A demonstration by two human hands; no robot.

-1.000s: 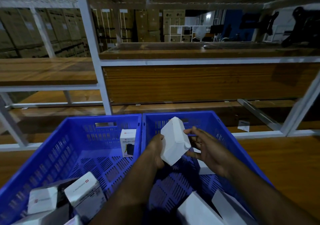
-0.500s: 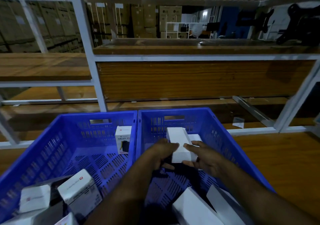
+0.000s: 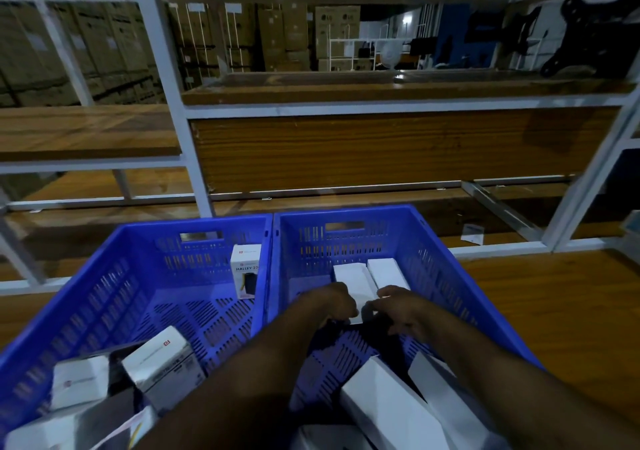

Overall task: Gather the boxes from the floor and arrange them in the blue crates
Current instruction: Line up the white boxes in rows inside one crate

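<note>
Head view: your two hands meet low inside the right blue crate (image 3: 446, 262), which stands side by side with the left blue crate (image 3: 114, 276), walls touching.

Your left hand (image 3: 330, 306) and right hand (image 3: 401, 307) both curl their fingers over the near end of a white box (image 3: 351, 281). That box lies flat on the crate floor, long axis running from 6 to 12 o'clock, far end toward the crate's back wall. The fingertips are hidden below the knuckles, so the exact pinch is not visible, but both hands close on the box's near edge.

A second white box (image 3: 386, 273) lies just beside it at 3 o'clock, parallel, same long axis, sides touching or nearly so.

At 6 o'clock in the right crate, two more white boxes (image 3: 391, 411) lean tilted, long axes slanting toward 10 o'clock.

Left crate: an upright printed box (image 3: 245, 271) stands against the shared wall at 1 o'clock; a jumble of boxes (image 3: 156, 359) sits at 7 o'clock.

Behind: a white metal rack (image 3: 166, 79) with wooden shelves.
</note>
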